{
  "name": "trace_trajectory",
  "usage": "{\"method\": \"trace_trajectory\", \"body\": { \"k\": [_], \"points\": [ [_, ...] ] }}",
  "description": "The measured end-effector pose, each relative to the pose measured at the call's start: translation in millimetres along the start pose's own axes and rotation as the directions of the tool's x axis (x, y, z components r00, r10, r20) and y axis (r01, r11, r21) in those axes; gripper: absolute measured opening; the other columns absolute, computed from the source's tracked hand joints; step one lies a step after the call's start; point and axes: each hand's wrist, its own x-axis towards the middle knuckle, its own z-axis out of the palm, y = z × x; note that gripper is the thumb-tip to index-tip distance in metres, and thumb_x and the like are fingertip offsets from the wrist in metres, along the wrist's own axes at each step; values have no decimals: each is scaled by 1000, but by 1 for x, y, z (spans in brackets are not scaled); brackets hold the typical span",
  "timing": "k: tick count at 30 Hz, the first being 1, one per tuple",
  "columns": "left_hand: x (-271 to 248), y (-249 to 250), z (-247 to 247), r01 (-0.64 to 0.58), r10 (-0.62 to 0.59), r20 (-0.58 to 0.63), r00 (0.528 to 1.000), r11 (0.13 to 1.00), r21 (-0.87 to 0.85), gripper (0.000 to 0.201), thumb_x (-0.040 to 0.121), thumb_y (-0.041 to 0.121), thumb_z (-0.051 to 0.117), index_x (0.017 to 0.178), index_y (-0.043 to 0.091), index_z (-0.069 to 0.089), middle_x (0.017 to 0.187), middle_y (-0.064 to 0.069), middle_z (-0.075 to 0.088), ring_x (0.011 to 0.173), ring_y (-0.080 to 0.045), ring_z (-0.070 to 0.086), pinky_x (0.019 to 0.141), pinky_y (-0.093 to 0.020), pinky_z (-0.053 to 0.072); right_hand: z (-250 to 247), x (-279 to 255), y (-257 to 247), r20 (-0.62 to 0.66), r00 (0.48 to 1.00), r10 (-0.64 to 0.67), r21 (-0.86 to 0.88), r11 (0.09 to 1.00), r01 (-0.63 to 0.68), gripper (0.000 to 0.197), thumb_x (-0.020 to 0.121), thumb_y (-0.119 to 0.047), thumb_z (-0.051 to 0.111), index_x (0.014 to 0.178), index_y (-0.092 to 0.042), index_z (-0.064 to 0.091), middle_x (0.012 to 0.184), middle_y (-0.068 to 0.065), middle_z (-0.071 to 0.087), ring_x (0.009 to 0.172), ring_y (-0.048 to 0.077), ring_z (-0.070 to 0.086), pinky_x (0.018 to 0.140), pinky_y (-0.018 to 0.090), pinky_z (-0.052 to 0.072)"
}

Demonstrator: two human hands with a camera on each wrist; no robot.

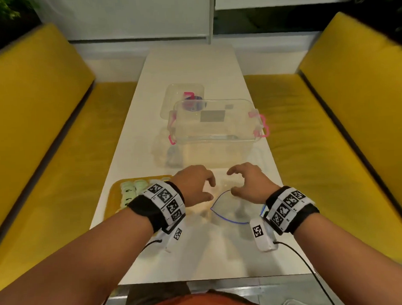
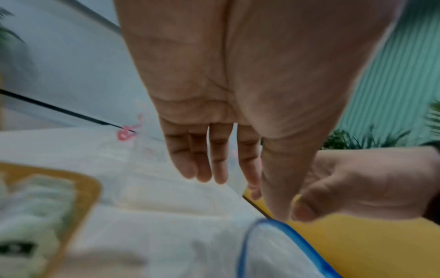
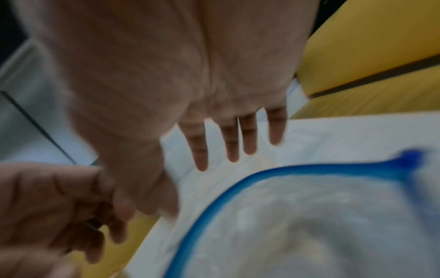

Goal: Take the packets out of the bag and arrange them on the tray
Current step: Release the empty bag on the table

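Note:
A clear zip bag (image 1: 229,210) with a blue rim (image 3: 238,188) lies mouth-open on the white table (image 1: 199,255), close in front of me. My left hand (image 1: 211,189) hovers over the bag's left side with loosely spread fingers and holds nothing. My right hand (image 1: 230,182) hangs over the bag's far edge, fingers relaxed, its thumb right at the blue rim. At the left sits a yellow-brown tray (image 1: 116,189) carrying several pale green packets (image 1: 130,189). What is inside the bag is too blurred to make out.
A clear plastic box (image 1: 217,124) with pink latches stands just beyond the hands, and a clear lid (image 1: 184,93) lies behind it. Yellow benches (image 1: 46,135) flank the narrow table on both sides. Cables trail from both wrist cameras.

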Motion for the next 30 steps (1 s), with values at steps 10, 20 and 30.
{"method": "trace_trajectory", "body": {
  "k": [10, 20, 30],
  "points": [
    [44, 44, 97, 96, -104, 128, 986, 993, 67, 102, 72, 37, 78, 151, 22, 15, 140, -8, 41, 122, -33, 44, 98, -44, 43, 50, -49, 74, 83, 990, 114, -239, 967, -92, 104, 67, -45, 82, 149, -25, 22, 144, 3, 36, 129, 30, 35, 101, 48, 43],
    [14, 40, 26, -115, -73, -336, 939, 854, -507, 51, 81, 34, 73, 128, 30, 53, 117, 3, 60, 107, -11, 58, 92, -20, 43, 6, -35, 39, -179, 976, -120, 319, 932, 173, 14, 93, -8, 58, 103, -9, 67, 86, 6, 66, 76, 21, 57, 69, 29, 39],
    [-4, 53, -33, -343, -269, -546, 793, 544, -766, 32, 76, -11, 65, 102, 8, 64, 102, -4, 68, 93, -15, 65, 80, -27, 54, -19, -27, -47, -337, 942, -9, 756, 593, 276, 55, 77, -6, 74, 113, -24, 37, 112, -2, 50, 83, 20, 61, 71, 33, 57]
  ]
}}
